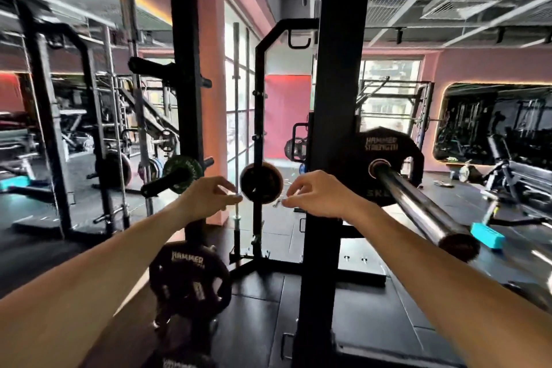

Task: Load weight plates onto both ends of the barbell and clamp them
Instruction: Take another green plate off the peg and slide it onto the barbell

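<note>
Left hand (209, 196): forearm bare and extended forward, fingers loosely curled, holding nothing. Right hand (316, 194): forearm bare and extended forward, fingers loosely curled, holding nothing. Hands level, apart.

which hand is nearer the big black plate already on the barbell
Right. The right hand hangs just left of the big black plate on the barbell, with the rack upright between them in view. The left hand is farther left, past the small plate.
</note>
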